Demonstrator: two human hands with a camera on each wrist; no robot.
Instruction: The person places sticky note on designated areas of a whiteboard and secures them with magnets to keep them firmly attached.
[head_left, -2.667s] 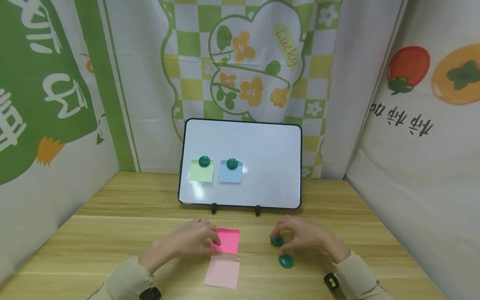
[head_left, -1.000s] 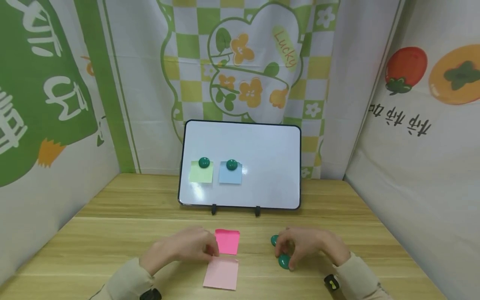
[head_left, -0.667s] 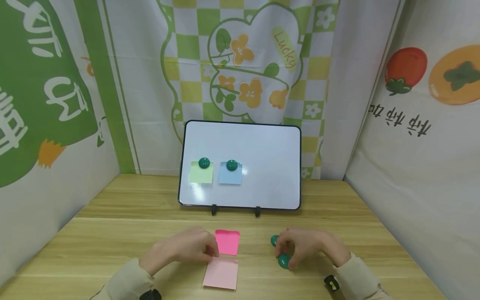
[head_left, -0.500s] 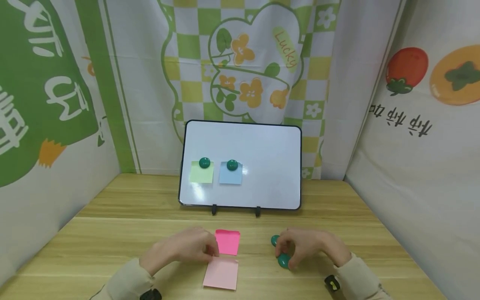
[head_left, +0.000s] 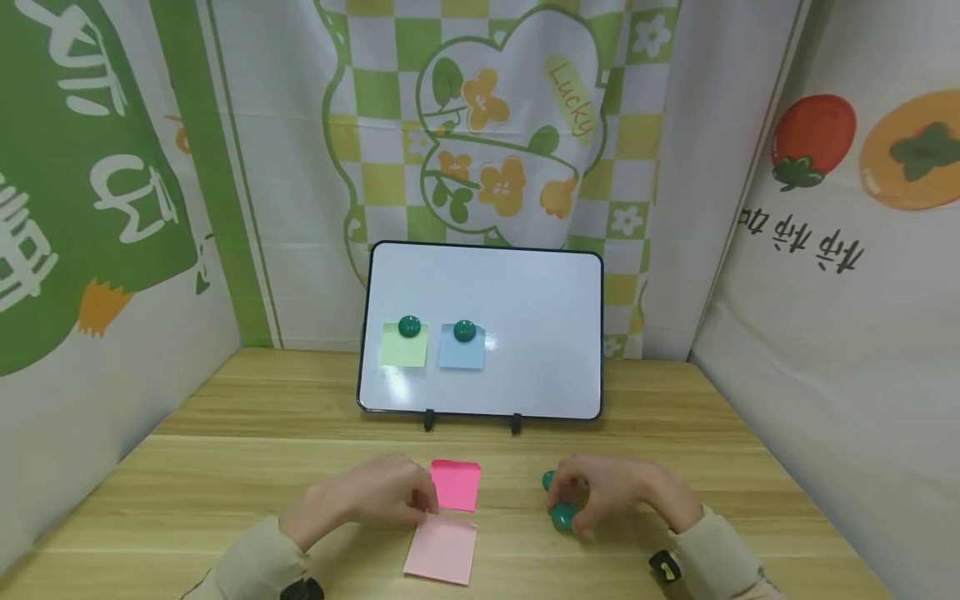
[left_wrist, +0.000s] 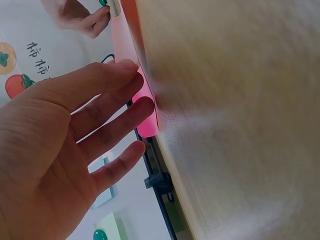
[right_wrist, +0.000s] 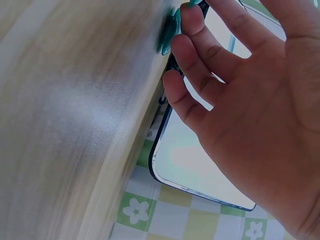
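My left hand [head_left: 386, 490] pinches the upper left corner of a pale pink sticky note [head_left: 441, 550] on the table; the left wrist view shows its thumb and forefinger together at the paper. Just beyond that note lies a hot pink sticky note [head_left: 457, 485], apart from it. Over on the right, my right hand [head_left: 609, 490] pinches a round green magnet [head_left: 563, 517] between thumb and fingers. A second green magnet [head_left: 548, 480] sits behind those fingers, partly hidden; the right wrist view also shows this magnet [right_wrist: 171, 33] on the table near the fingertips.
A black-framed whiteboard [head_left: 543, 333] stands upright at the back on small black feet [head_left: 516, 423]. Green magnets pin a light green note [head_left: 404, 352] and a light blue note [head_left: 461, 353] on its left half. Printed curtains [head_left: 292, 167] enclose the wooden table [head_left: 247, 467].
My left hand moved from the hot pink note to the pale pink one, which has turned slightly. My right hand shifted from the far magnet to the nearer one and has nudged it left and away.
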